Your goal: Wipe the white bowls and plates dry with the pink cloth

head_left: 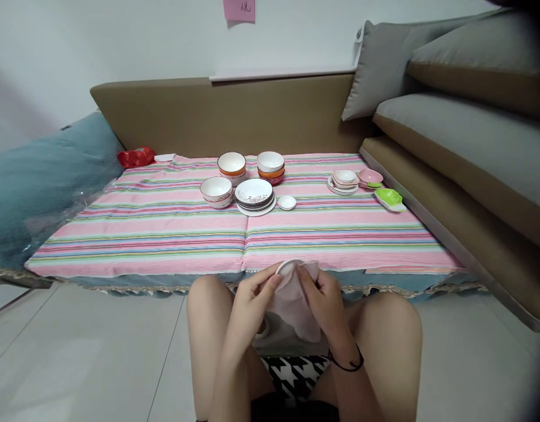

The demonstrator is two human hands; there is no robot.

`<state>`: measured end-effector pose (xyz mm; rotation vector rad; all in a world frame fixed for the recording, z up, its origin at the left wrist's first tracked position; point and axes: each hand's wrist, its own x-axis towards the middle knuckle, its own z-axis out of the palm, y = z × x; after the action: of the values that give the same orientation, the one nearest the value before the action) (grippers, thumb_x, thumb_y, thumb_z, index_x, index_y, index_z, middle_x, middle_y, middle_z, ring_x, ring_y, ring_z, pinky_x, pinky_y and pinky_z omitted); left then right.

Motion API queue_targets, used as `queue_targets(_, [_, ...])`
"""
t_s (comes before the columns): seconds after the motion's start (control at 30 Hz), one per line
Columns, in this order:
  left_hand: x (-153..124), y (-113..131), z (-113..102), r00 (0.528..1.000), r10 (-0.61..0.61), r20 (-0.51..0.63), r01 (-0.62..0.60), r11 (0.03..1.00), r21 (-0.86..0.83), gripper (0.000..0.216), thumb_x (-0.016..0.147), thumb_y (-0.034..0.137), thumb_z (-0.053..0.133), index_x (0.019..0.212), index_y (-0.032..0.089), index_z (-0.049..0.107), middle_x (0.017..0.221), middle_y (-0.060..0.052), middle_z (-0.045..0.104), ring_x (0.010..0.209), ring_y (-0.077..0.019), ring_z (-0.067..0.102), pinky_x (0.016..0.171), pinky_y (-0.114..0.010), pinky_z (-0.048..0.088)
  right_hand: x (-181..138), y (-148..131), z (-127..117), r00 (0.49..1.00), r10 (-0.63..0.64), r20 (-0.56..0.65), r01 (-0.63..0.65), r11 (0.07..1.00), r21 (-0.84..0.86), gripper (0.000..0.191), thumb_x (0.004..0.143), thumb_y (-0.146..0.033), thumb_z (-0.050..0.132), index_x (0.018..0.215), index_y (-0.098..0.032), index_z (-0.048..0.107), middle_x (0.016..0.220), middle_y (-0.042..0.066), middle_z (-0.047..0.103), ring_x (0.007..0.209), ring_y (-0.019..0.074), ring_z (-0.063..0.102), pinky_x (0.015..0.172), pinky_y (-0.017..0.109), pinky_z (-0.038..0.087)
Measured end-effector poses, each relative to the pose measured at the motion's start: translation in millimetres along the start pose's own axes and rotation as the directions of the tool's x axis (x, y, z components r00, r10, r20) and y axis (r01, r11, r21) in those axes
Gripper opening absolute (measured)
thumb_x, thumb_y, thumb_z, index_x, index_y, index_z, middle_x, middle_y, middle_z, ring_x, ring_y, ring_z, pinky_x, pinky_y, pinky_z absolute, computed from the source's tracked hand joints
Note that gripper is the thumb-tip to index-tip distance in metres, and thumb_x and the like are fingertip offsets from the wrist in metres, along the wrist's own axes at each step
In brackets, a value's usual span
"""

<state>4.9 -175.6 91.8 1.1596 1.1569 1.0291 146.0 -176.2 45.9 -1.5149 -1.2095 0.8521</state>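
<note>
Above my lap, my left hand [256, 293] pinches the edge of a small white dish [281, 268], thumb on the near face. The dish is mostly covered by a thin pale pink cloth [296, 313], so its full shape is hidden. My right hand [321, 296] is closed on the cloth, its thumb pressing it against the dish. Beyond my hands, a stack of plates [254, 191] with a grey floral pattern stands beside a tiny white dish [287, 203]. Bowls [216, 187] are stacked to the left and behind, some with orange [270, 160].
A pink striped cloth [164, 234] covers the sofa seat. On its right lie small stacked dishes [342, 181], a pink bowl [371, 177] and a green leaf-shaped dish [389, 198]. Red plastic [137, 157] sits far left. Grey cushions [463, 129] are piled at right.
</note>
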Motion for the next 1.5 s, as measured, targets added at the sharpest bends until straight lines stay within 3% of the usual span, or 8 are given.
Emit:
queue_targets(0.13, [0.0,-6.1,2.7,0.996,-0.080,-0.047,0.070,0.979,-0.193,0.038,0.077,0.040,0.067,0.109,0.020,0.070,0.093,-0.006,0.071,0.066,-0.0148,0.059,0.052,-0.021,0.043,0.1,4.7,-0.4,1.000,-0.027,0.005,0.027,0.999,0.042,0.038,0.081,-0.049,0.053,0.060,-0.018,0.043,0.053,-0.005,0.035,0.052,0.0096,0.033,0.047,0.022,0.027])
queue_targets(0.27, [-0.3,-8.9,5.1,0.987,-0.155,-0.041,0.139,0.953,-0.269,0.044,0.075,0.042,0.069,0.112,0.019,0.067,0.069,0.000,0.064,0.041,-0.0049,0.038,0.038,-0.018,0.027,1.8,8.2,-0.2,0.997,-0.017,0.080,0.010,0.996,0.084,0.026,0.075,-0.042,0.063,0.074,-0.017,0.055,0.062,-0.003,0.048,0.056,0.0109,0.040,0.049,0.021,0.032])
queue_targets(0.53, [3.2,-6.1,7.2,0.991,-0.133,0.018,0.133,0.965,-0.228,0.044,0.068,0.036,0.075,0.108,0.018,0.070,0.066,-0.001,0.064,0.045,-0.0063,0.042,0.042,-0.019,0.033,2.6,1.1,2.0,0.999,0.045,0.005,-0.045,0.991,0.129,0.036,0.066,-0.045,0.072,0.084,-0.015,0.061,0.072,0.001,0.060,0.063,0.0145,0.049,0.057,0.025,0.041])
queue_targets(0.67, [2.7,-4.4,8.1,0.990,-0.132,0.057,0.143,0.950,-0.278,0.040,0.064,0.030,0.079,0.101,0.019,0.073,0.076,-0.004,0.069,0.056,-0.0110,0.053,0.049,-0.020,0.040,2.3,2.4,3.3,0.996,0.068,-0.051,-0.060,0.989,0.132,0.032,0.068,-0.044,0.068,0.078,-0.015,0.059,0.064,-0.001,0.056,0.058,0.0131,0.046,0.054,0.024,0.038])
queue_targets(0.9, [0.8,-5.0,8.7,0.977,-0.200,0.080,0.215,0.914,-0.345,0.038,0.061,0.028,0.082,0.096,0.017,0.075,0.064,-0.001,0.065,0.051,-0.0066,0.049,0.047,-0.016,0.037,0.6,2.4,5.4,0.985,0.111,-0.135,-0.089,0.983,0.159,0.033,0.077,-0.045,0.055,0.060,-0.018,0.046,0.054,-0.004,0.042,0.053,0.0109,0.038,0.049,0.022,0.031])
queue_targets(1.13, [3.0,-15.0,0.4,0.984,-0.175,0.011,0.167,0.915,-0.368,0.032,0.067,0.032,0.079,0.096,0.019,0.073,0.073,-0.002,0.066,0.057,-0.0076,0.054,0.051,-0.016,0.042,0.7,0.2,3.4,1.000,0.017,0.017,-0.020,0.988,0.155,0.035,0.083,-0.049,0.050,0.066,-0.019,0.045,0.058,-0.005,0.040,0.054,0.0104,0.037,0.049,0.021,0.031])
queue_targets(1.33, [4.4,-18.8,-2.5,0.984,-0.178,0.015,0.171,0.915,-0.366,0.031,0.068,0.034,0.078,0.094,0.018,0.071,0.083,-0.004,0.067,0.068,-0.0123,0.061,0.060,-0.021,0.049,3.4,1.1,-0.5,0.990,0.029,0.141,-0.042,0.995,0.086,0.028,0.072,-0.042,0.065,0.075,-0.018,0.053,0.061,-0.004,0.048,0.056,0.0108,0.040,0.049,0.021,0.033])
queue_targets(1.5, [3.5,-11.0,-0.5,0.991,-0.113,0.074,0.131,0.938,-0.321,0.029,0.064,0.027,0.081,0.087,0.014,0.069,0.071,-0.002,0.066,0.062,-0.0094,0.058,0.061,-0.018,0.046,1.7,-2.2,2.8,0.998,0.058,0.040,-0.062,0.994,0.092,0.028,0.068,-0.041,0.067,0.077,-0.016,0.058,0.063,-0.003,0.052,0.058,0.0121,0.043,0.052,0.022,0.036])
